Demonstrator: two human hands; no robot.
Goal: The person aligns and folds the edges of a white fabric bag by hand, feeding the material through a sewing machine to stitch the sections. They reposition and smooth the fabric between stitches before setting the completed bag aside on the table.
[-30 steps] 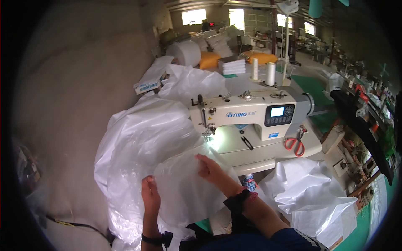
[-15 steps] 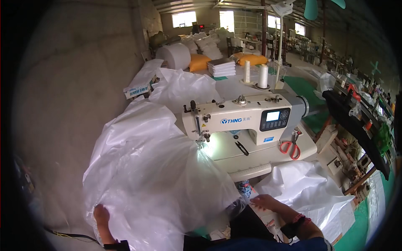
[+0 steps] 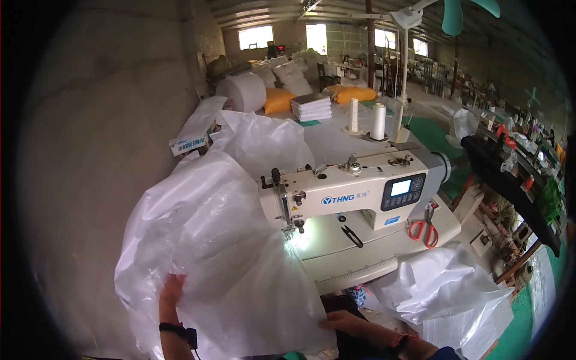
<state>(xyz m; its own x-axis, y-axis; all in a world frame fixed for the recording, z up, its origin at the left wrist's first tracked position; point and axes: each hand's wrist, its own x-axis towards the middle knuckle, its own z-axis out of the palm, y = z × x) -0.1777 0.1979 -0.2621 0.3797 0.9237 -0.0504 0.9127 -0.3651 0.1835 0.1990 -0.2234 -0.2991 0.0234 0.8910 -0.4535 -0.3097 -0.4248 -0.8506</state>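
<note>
A large, translucent white plastic sheet spreads over the left of the sewing table, its right part lying under the needle area of a white sewing machine. On the left part of the sheet my left hand is closed on a bunched fold; its fingertips are slightly blurred. My right hand pinches the sheet's near right edge, below the machine bed. The machine's lamp lights the spot at the needle. On the bed lie black thread snips and red-handled scissors.
A second heap of white plastic sheeting lies to the right, below the machine bed. Two thread cones stand behind the machine. Farther back are a stack of white folded material, yellow sacks and a big white roll. A wall rises at the left.
My left hand has moved right and up from the sheet's outer edge. My right hand has moved left and down, and the sheet's near edge has shifted left with it.
</note>
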